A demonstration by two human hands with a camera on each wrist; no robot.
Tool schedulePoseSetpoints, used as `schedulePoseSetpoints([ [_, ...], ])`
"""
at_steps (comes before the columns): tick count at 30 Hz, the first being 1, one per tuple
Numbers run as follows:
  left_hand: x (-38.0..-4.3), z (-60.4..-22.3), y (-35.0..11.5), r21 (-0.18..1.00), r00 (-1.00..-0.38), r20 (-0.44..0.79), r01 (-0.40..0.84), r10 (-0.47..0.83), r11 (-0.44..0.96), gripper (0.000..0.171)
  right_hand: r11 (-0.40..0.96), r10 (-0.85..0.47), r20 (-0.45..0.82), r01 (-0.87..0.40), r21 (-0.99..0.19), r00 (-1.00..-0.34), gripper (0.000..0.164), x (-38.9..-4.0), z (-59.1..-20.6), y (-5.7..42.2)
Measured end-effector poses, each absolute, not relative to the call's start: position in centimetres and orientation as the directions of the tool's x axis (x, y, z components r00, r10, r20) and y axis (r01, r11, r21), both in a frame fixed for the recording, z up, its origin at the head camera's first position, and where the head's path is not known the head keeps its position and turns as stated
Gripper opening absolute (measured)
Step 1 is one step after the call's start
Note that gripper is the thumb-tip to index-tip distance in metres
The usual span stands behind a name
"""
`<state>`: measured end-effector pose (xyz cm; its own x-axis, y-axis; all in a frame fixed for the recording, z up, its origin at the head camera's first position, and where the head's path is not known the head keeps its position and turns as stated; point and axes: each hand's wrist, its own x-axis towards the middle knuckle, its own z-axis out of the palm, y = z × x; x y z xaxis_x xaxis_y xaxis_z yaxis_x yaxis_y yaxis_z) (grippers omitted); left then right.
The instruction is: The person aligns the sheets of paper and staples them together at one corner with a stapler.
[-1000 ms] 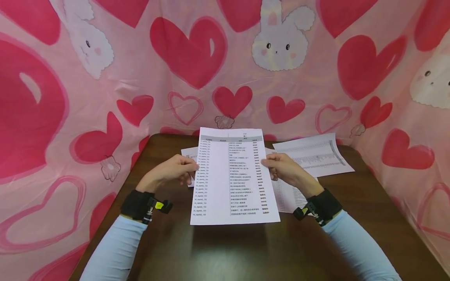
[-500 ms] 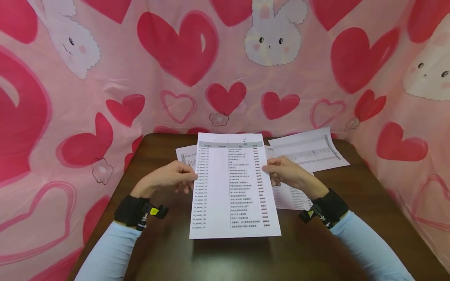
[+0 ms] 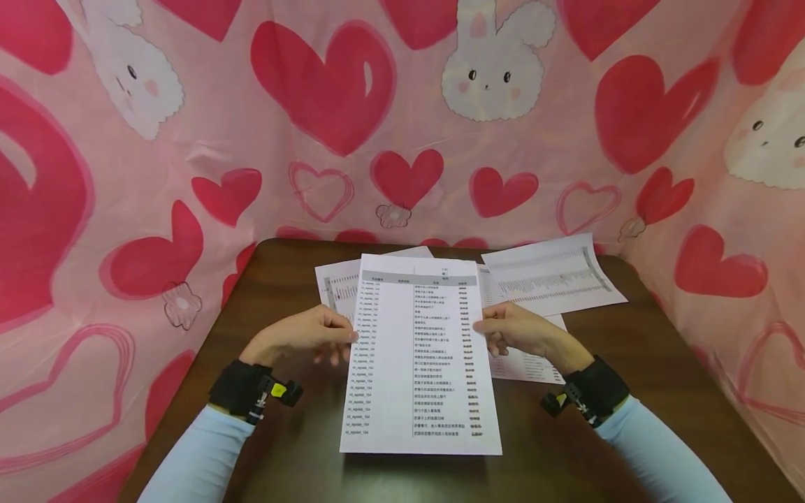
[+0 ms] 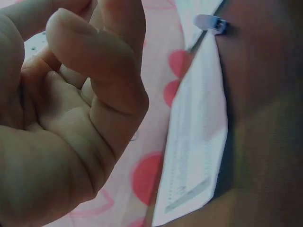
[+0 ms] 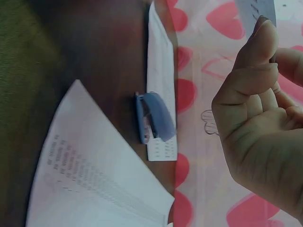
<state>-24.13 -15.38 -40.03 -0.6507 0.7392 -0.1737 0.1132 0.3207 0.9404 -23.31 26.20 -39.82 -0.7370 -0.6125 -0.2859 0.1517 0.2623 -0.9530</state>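
My left grip (image 3: 307, 337) and right grip (image 3: 520, 328) pinch the printed sheet (image 3: 420, 360) at opposite side edges, holding it above the tabletop (image 3: 534, 461), where a blue stapler (image 5: 160, 116) sits among loose papers (image 3: 550, 274).

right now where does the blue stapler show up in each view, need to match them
Head: not visible; the held sheet may be hiding it.
Left wrist: blue stapler near the top edge, right of centre.
Right wrist: blue stapler about the middle of the picture.
Shared landmark: pink heart-patterned cloth, seen in all three views.
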Motion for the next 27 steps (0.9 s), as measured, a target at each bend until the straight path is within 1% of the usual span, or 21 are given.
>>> schedulePoseSetpoints([
  [2, -24.2, -40.5, -15.3, 0.946, -0.638, -0.179, 0.098, 0.749, 0.309, 0.024, 0.258, -0.622, -0.285, 0.154, -0.954, -0.729, 0.026, -23.2, -40.3, 26.3],
  [5, -24.2, -41.3, -15.4, 0.951, -0.607, -0.168, 0.107, 0.777, 0.290, 0.023, 0.248, -0.636, -0.287, 0.163, -0.955, -0.716, 0.025, -23.1, -41.1, 26.5],
  [10, -24.0, -42.5, -15.5, 0.958, -0.559, -0.178, 0.089, 0.810, 0.271, 0.021, 0.217, -0.666, -0.280, 0.181, -0.959, -0.691, 0.030, -22.4, -42.3, 26.6],
  [14, -23.9, -43.3, -15.5, 0.960, -0.534, -0.182, 0.085, 0.825, 0.267, 0.021, 0.200, -0.666, -0.277, 0.193, -0.961, -0.692, 0.028, -21.9, -43.1, 26.5],
  [20, -23.7, -44.3, -15.7, 0.962, -0.497, -0.186, 0.085, 0.848, 0.261, 0.021, 0.235, -0.642, -0.320, 0.218, -0.947, -0.697, 0.028, -21.4, -44.1, 26.2],
  [27, -23.3, -45.0, -15.5, 0.945, -0.476, -0.233, 0.093, 0.848, 0.312, 0.028, 0.268, -0.629, -0.338, 0.214, -0.939, -0.700, 0.026, -21.0, -45.1, 26.2],
])
